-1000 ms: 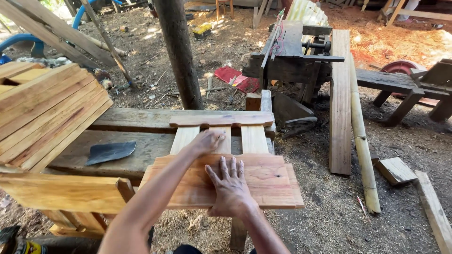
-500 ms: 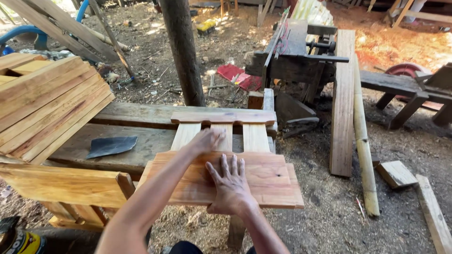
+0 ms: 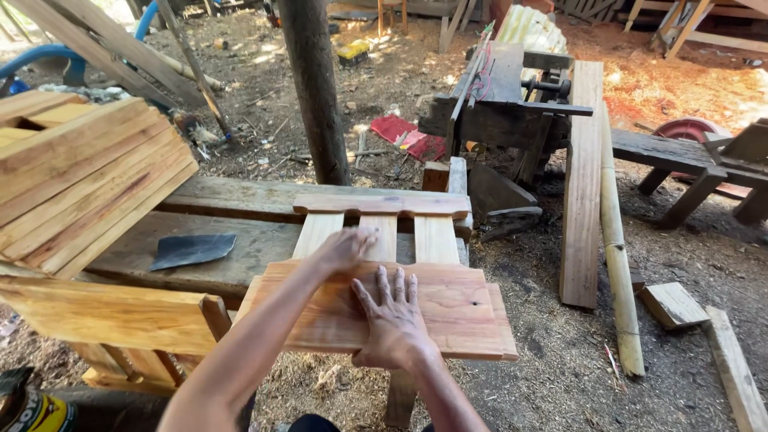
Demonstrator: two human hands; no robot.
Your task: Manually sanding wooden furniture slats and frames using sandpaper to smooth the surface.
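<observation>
At the lower centre of the frame, the right hand (image 3: 394, 320) lies flat, fingers spread, palm down on a broad reddish board (image 3: 456, 308). It grips nothing, only presses on the wood. The left hand (image 3: 342, 250) sits just above and left of it, at the board's far edge, where the board meets three pale slats (image 3: 436, 238). Its fingers look loosely curled and blurred, so I cannot tell whether it holds anything or merely touches the wood.

The board lies across the near ends of the slats; a cross strip (image 3: 382, 205) lies over their far ends. All of this rests on a grey, weathered bench (image 3: 240, 200) running across the middle left. A dark flat scrap (image 3: 192, 250) lies on the bench, left of the slats.

At the left edge stands a stack (image 3: 80, 180) of slatted wooden pieces, tilted. A post (image 3: 316, 88) rises at top centre. Right of centre stands a dark machine (image 3: 500, 96), with a long plank (image 3: 582, 184) and a bamboo pole (image 3: 616, 256) beside it on the sawdust ground. A small block (image 3: 672, 304) lies at the lower right.
</observation>
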